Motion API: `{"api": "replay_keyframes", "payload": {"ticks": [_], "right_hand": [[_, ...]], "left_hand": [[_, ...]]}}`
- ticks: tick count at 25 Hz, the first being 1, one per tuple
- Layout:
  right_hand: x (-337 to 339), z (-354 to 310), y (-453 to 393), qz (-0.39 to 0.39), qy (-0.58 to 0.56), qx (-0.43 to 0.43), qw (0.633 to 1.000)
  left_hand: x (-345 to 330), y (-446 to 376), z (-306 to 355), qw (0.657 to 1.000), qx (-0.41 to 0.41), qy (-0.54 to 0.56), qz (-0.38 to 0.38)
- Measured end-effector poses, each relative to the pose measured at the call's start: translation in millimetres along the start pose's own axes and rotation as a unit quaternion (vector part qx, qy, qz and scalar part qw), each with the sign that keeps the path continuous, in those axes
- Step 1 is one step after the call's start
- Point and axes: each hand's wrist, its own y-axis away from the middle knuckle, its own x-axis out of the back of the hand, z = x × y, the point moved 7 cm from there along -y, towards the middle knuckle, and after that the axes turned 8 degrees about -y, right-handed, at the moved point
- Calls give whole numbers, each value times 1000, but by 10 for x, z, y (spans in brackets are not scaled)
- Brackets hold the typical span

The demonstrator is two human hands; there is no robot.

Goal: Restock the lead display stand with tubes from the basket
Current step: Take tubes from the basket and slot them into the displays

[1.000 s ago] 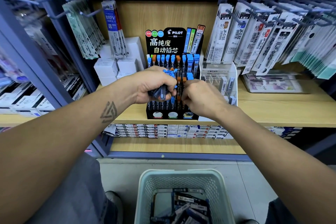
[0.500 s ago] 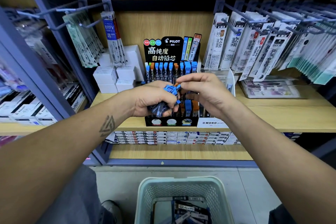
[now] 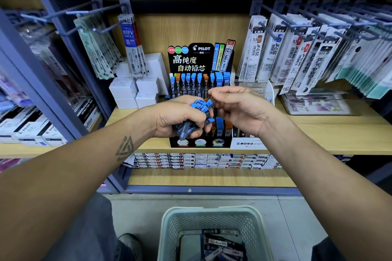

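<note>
A black lead display stand (image 3: 192, 60) stands on the wooden shelf, its rows filled with blue- and orange-capped tubes. My left hand (image 3: 180, 117) grips a bundle of blue-capped lead tubes (image 3: 198, 106) in front of the stand. My right hand (image 3: 239, 108) sits just right of the bundle, thumb and forefinger pinching the tip of one tube at its top. Below, on the floor, a pale green basket (image 3: 169, 231) holds more dark tubes and packs.
White boxes (image 3: 135, 91) sit left of the stand; a clear MONO display (image 3: 250, 143) stands at its right. Refill packs hang from pegs (image 3: 297, 57) at right and left. A lower shelf holds rows of small boxes (image 3: 191, 161).
My right hand has risen from low on the stand to the top of the bundle and pinches a tube there. The left hand has stayed around the bundle.
</note>
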Motion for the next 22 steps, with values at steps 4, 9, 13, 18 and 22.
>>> {"api": "replay_keyframes", "payload": {"ticks": [4,9,13,18,22], "right_hand": [[106,-129,-34,65,-52,83,993],[237,-187,-41,116,-53,132,983],[317,-237,-47,152,110,168,968],[-28,-131,-62,49,435,166,884],[-177,-19,27,41,583,204,785]], "left_hand": [[42,14,-22,1000,0,13,5],[144,60,-66,999,23,30,32],[344,120,-81,995,62,33,70],[497,186,-69,992,59,41,100],[444,153,-78,994,60,28,91]]}}
